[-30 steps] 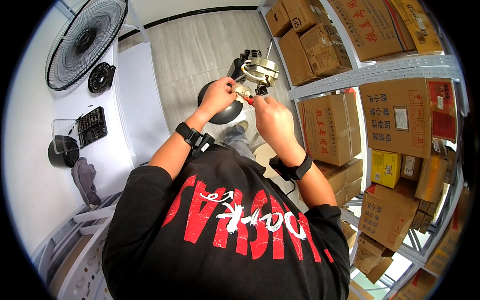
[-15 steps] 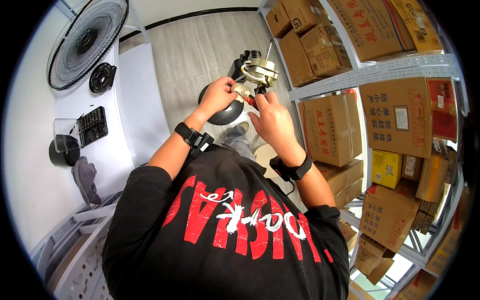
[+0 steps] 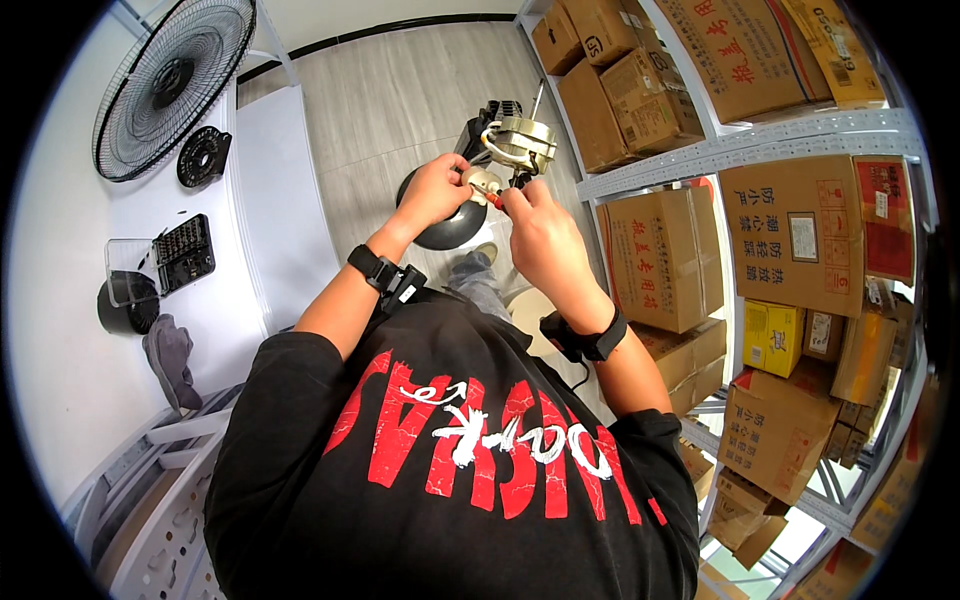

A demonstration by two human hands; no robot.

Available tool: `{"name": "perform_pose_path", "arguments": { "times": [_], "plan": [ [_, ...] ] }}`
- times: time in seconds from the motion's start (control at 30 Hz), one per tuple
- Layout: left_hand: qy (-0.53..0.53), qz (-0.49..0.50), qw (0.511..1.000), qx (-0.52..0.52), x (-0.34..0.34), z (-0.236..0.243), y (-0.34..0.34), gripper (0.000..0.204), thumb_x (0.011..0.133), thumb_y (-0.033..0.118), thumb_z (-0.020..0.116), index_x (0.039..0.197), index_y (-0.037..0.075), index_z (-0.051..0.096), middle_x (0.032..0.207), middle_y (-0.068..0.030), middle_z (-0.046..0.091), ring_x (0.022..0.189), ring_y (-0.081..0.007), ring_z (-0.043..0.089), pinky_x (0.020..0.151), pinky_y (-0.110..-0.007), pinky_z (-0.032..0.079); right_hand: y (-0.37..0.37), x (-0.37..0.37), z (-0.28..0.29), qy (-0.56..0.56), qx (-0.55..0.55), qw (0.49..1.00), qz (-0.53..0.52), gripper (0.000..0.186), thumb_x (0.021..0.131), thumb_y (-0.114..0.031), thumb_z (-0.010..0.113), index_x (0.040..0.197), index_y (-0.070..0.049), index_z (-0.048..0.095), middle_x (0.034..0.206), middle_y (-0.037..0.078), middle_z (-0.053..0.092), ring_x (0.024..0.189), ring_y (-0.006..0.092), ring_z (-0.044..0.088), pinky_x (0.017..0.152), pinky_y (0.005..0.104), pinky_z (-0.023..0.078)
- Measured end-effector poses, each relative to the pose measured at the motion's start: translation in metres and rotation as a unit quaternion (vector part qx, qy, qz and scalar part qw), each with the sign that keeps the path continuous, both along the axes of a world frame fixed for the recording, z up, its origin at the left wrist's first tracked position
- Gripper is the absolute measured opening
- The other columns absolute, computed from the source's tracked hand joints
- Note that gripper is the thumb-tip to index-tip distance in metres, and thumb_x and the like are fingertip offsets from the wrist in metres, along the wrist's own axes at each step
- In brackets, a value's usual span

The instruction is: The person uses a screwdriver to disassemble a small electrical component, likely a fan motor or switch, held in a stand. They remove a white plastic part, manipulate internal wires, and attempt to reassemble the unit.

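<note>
The fan motor [image 3: 531,143], a brass-coloured drum with a thin shaft pointing up, is on a black stand over a round black base [image 3: 452,226]. White and black wires hang from it. Just left of the motor, my left hand [image 3: 432,190] pinches a small cream-coloured round part [image 3: 482,181] between thumb and fingers. My right hand [image 3: 543,230] is closed on a small red-handled tool [image 3: 495,200], whose end meets the underside of the cream part. Fingers cover most of the tool, so its exact kind is hidden.
To the left, a white table [image 3: 262,190] carries a black fan grille [image 3: 150,110], a round black plate [image 3: 204,156], an opened bit set [image 3: 186,251] and a grey cloth [image 3: 172,360]. Metal shelving [image 3: 740,152] with cardboard boxes [image 3: 660,255] stands close on my right. A stool [image 3: 530,315] is below me.
My right hand has turned slightly and its fingers have closed further over the tool, so less of the red handle shows. My left hand stays in place on the cream part.
</note>
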State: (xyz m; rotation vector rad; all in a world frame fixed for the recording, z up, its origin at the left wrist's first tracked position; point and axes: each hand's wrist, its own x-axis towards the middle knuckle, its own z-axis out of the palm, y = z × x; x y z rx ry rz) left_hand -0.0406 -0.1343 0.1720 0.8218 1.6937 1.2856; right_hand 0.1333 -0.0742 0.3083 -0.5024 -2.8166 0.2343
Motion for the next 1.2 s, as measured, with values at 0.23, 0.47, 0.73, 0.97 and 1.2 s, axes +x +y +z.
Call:
{"name": "perform_pose_path", "arguments": {
  "times": [0.23, 0.47, 0.73, 0.97, 1.2],
  "plan": [
    [0.013, -0.002, 1.000, 0.002, -0.002, -0.003, 0.000, 0.033, 0.083, -0.001, 0.064, 0.115, -0.003, 0.055, 0.096, -0.0132, 0.071, 0.087, -0.0173, 0.068, 0.076, -0.030, 0.053, 0.001, -0.001, 0.004, -0.035, 0.006, 0.999, -0.031, 0.017, 0.079, -0.006, 0.066, 0.093, -0.006, 0.057, 0.080, 0.013, 0.056, 0.066, 0.0326, 0.062, 0.057, 0.0425, 0.051],
    [-0.004, 0.003, 1.000, -0.005, 0.000, 0.006, -0.002, 0.034, 0.083, 0.001, 0.066, 0.116, -0.003, 0.055, 0.098, -0.0133, 0.070, 0.089, -0.0174, 0.067, 0.079, -0.030, 0.053, 0.005, 0.003, 0.001, -0.020, -0.012, 0.998, -0.052, 0.013, 0.083, -0.013, 0.069, 0.088, -0.007, 0.059, 0.075, 0.011, 0.057, 0.068, 0.0335, 0.060, 0.058, 0.0430, 0.048],
    [-0.023, 0.014, 0.999, 0.018, 0.000, 0.002, -0.003, 0.034, 0.081, 0.006, 0.068, 0.112, -0.001, 0.056, 0.093, -0.0124, 0.071, 0.085, -0.0179, 0.068, 0.075, -0.030, 0.052, 0.004, 0.007, 0.001, 0.019, -0.022, 0.999, -0.045, 0.011, 0.082, -0.012, 0.069, 0.086, -0.006, 0.061, 0.074, 0.011, 0.058, 0.068, 0.0325, 0.060, 0.058, 0.0426, 0.048],
    [-0.028, 0.010, 0.999, 0.024, 0.000, 0.005, -0.004, 0.033, 0.083, 0.006, 0.068, 0.112, -0.001, 0.055, 0.093, -0.0121, 0.071, 0.084, -0.0175, 0.068, 0.075, -0.030, 0.052, 0.005, 0.013, 0.003, 0.023, -0.031, 0.997, -0.061, 0.013, 0.080, -0.013, 0.069, 0.084, -0.006, 0.059, 0.076, 0.010, 0.058, 0.070, 0.0315, 0.061, 0.059, 0.0418, 0.050],
    [-0.009, -0.019, 1.000, -0.005, -0.005, 0.011, -0.005, 0.033, 0.087, 0.006, 0.067, 0.117, -0.001, 0.053, 0.100, -0.0125, 0.070, 0.090, -0.0163, 0.067, 0.080, -0.030, 0.053, 0.008, 0.016, 0.003, 0.049, -0.035, 0.995, -0.080, 0.016, 0.078, -0.012, 0.072, 0.090, -0.007, 0.062, 0.078, 0.010, 0.059, 0.072, 0.0320, 0.062, 0.061, 0.0420, 0.050]
  ]
}}
